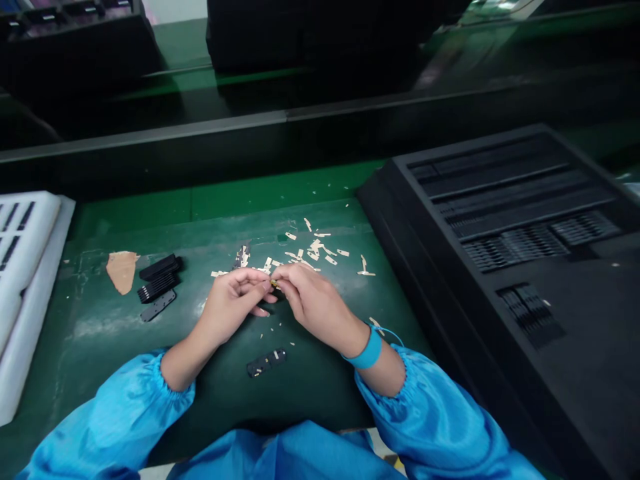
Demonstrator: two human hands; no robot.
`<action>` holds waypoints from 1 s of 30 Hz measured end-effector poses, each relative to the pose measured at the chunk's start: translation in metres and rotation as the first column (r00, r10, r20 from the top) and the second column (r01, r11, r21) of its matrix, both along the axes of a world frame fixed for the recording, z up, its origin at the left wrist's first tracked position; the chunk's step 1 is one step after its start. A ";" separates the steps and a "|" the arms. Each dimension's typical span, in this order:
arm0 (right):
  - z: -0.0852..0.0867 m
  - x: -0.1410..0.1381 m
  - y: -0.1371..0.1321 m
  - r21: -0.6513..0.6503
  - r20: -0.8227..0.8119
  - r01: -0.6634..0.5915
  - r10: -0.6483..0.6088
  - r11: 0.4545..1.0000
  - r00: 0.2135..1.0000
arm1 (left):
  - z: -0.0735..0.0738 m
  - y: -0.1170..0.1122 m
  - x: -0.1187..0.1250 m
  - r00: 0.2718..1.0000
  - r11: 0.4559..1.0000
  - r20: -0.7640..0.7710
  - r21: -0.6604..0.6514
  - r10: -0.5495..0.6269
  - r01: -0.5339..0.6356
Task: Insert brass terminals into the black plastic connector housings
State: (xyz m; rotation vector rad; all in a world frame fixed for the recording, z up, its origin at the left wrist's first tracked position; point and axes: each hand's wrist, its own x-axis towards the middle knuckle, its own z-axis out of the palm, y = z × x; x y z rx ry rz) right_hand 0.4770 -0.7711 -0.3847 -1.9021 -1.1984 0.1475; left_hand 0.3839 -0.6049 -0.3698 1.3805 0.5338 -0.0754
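Note:
My left hand (pixel 238 297) and my right hand (pixel 314 297) meet above the green mat, fingertips pinched together on a tiny yellowish piece (pixel 274 283). Its exact kind is too small to make out. Just beyond the fingers lie several flat cream-coloured pieces (pixel 315 250), scattered and partly overlapping. Nearer to me, a dark rectangular plate (pixel 267 363) rests on the mat with small light bits on it. A blue band (pixel 369 348) with a thin cord circles my right wrist.
Left of my hands are stacked black slotted parts (pixel 160 277) and a brown scrap (pixel 121 271). White foam trays (pixel 30 287) stand at the far left. A large black tray (pixel 590 293) with rows of dark parts fills the right. A dark ledge (pixel 240 150) runs across the back.

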 end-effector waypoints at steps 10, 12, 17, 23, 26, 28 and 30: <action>0.002 -0.001 0.000 0.029 0.167 0.106 -0.109 0.994 0.980 | -0.002 -0.003 -0.002 0.999 0.995 -0.020 0.090 0.038 -0.036; 0.005 -0.005 -0.002 0.083 0.254 0.190 -0.205 0.978 0.945 | -0.003 -0.005 -0.003 0.997 0.981 0.029 0.182 0.071 -0.075; 0.006 -0.015 -0.001 0.098 0.259 0.227 -0.245 0.969 0.934 | -0.004 -0.012 -0.009 0.967 0.778 0.250 0.615 -0.036 -0.130; -0.002 -0.019 0.003 0.106 0.242 0.204 -0.225 0.973 0.944 | -0.007 -0.012 -0.009 0.869 0.465 0.413 0.847 -0.272 -0.257; -0.003 -0.017 0.003 0.112 0.238 0.200 -0.222 0.973 0.946 | -0.008 -0.010 -0.009 0.841 0.367 0.415 0.885 -0.346 -0.286; -0.002 -0.017 0.003 0.120 0.236 0.196 -0.220 0.973 0.947 | -0.009 -0.008 -0.010 0.838 0.326 0.397 0.903 -0.374 -0.282; -0.001 -0.016 0.003 0.131 0.243 0.197 -0.224 0.972 0.944 | -0.010 -0.008 -0.011 0.836 0.297 0.381 0.914 -0.395 -0.277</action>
